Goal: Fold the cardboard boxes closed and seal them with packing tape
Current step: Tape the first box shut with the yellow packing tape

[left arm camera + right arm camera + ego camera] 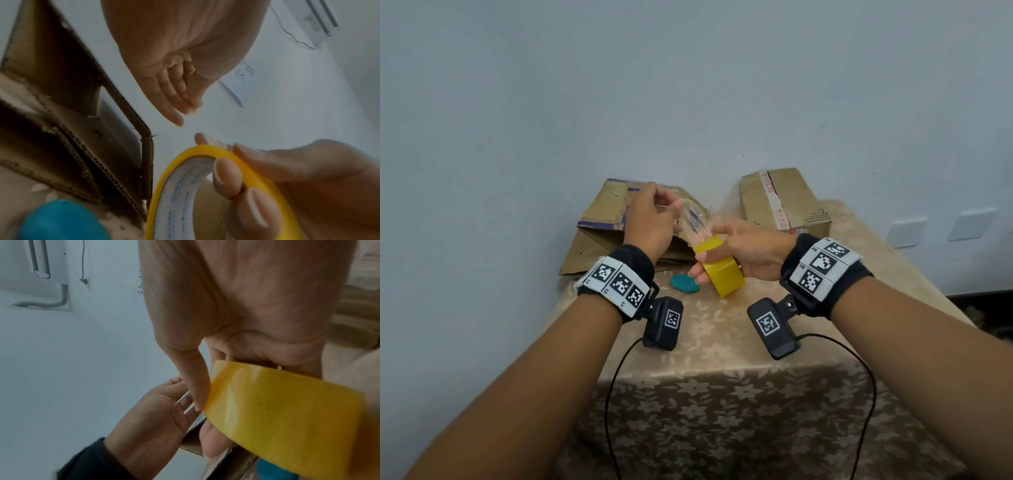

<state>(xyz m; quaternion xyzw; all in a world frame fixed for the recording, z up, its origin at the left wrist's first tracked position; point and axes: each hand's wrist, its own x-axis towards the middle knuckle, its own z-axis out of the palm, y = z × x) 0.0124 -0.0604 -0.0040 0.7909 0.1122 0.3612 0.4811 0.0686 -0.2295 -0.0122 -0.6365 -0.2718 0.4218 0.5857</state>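
My right hand (726,255) grips a yellow roll of packing tape (719,270) above the table, fingers curled through its core (226,177). A clear strip of tape (697,222) runs up and left from the roll to my left hand (671,209), which pinches its free end. In the right wrist view the yellow roll (287,415) fills the lower right, with the left hand (156,410) beside it. A flattened open cardboard box (602,233) lies behind my left hand. A second cardboard box (784,202) with printed tape stands at the back right.
A small teal object (685,283) lies on the floral tablecloth (722,342) just left of the roll. The table stands against a pale wall; its right edge drops off near wall sockets (907,231). Black cables (616,394) hang from both wrist cameras.
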